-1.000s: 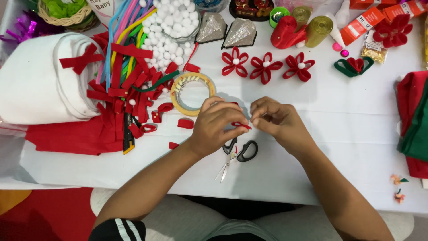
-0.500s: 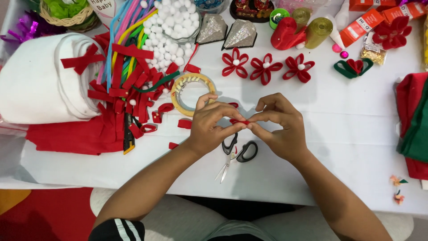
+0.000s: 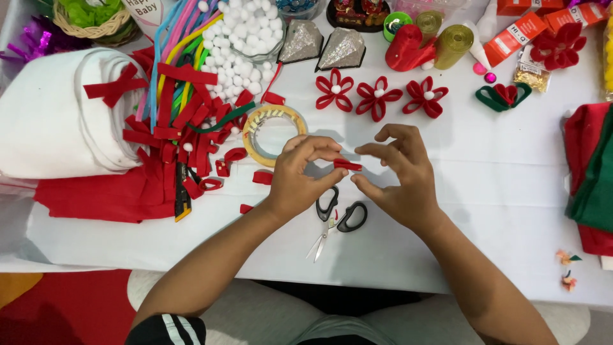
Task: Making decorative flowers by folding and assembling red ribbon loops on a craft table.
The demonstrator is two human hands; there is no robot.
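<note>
The left hand (image 3: 300, 176) pinches a small red felt strip (image 3: 348, 165) between thumb and fingertips above the middle of the table (image 3: 485, 185). The right hand (image 3: 399, 176) hovers just beside its free end, fingers spread, gripping nothing. Scissors (image 3: 335, 220) lie below the hands. Three finished red flowers (image 3: 377, 97) sit toward the far edge; many loose red strips (image 3: 191, 140) wait at the left, so much seems left.
</note>
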